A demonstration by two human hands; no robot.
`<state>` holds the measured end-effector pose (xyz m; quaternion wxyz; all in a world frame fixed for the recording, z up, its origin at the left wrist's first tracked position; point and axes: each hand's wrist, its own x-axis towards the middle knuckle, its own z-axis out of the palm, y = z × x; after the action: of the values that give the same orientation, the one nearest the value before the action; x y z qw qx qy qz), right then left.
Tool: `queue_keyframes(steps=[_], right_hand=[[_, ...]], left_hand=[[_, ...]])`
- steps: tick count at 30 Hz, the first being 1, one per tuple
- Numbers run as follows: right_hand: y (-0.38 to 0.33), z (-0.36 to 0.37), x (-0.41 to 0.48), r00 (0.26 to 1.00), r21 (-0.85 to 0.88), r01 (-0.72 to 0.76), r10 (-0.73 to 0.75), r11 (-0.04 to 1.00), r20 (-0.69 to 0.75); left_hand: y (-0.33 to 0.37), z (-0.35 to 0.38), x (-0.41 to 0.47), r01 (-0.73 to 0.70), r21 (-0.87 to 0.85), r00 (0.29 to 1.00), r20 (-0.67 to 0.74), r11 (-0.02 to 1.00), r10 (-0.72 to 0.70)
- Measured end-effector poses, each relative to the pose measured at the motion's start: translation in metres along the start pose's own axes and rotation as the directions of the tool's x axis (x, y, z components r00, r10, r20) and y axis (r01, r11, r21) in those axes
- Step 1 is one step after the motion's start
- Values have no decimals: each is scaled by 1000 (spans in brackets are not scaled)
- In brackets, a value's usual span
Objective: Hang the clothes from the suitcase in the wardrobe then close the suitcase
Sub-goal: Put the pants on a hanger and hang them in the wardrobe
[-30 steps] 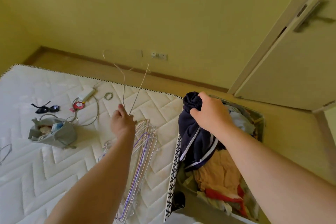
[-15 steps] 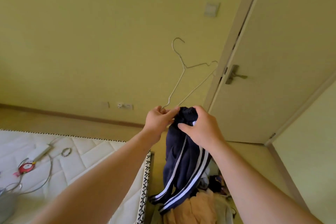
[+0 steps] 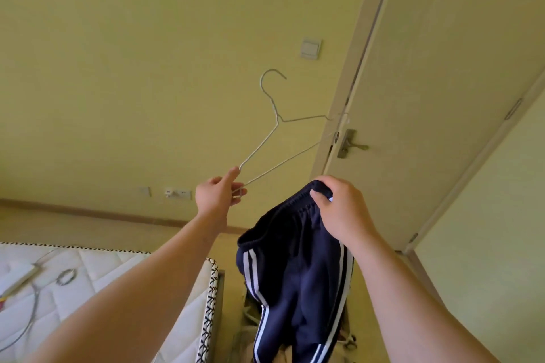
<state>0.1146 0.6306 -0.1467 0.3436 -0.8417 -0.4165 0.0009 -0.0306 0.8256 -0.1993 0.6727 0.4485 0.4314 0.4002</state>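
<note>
The left hand (image 3: 219,194) pinches one corner of a wire hanger (image 3: 275,122) held up against the yellow wall (image 3: 147,53) (hook uppermost), while the right hand (image 3: 339,206) grips the waistband of navy trousers (image 3: 295,274) with white stripes, hanging beside the mattress (image 3: 118,280).

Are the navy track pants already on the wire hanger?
No, the right hand grips the track pants by the waistband, apart from the wire hanger in the left hand.
</note>
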Motion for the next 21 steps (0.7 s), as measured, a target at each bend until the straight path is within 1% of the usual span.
queue_keyframes(steps=[2,5,10,14,18,21], right_hand=[[3,-6,1,999,-10,-2,2,1000,-35],[8,-14,0,996,-19,-25,23,1000,-88],[11,-18,-3,984,-2,-62,61,998,-167],[13,-21,-5,976,6,-84,84,996,-199],[17,-24,-3,974,15,-103,104,995,-200],[19,-27,-3,974,7,-120,119,993,-192]], left_hand=[[6,-7,3,8,-38,1000,-12,999,-8],[10,-20,12,12,-88,997,-77,996,-18],[15,-49,31,-52,-56,985,-169,997,42],[22,-63,39,-98,15,983,-152,995,100],[35,-69,46,-151,83,977,-140,985,162],[46,-72,52,-206,94,967,-134,974,217]])
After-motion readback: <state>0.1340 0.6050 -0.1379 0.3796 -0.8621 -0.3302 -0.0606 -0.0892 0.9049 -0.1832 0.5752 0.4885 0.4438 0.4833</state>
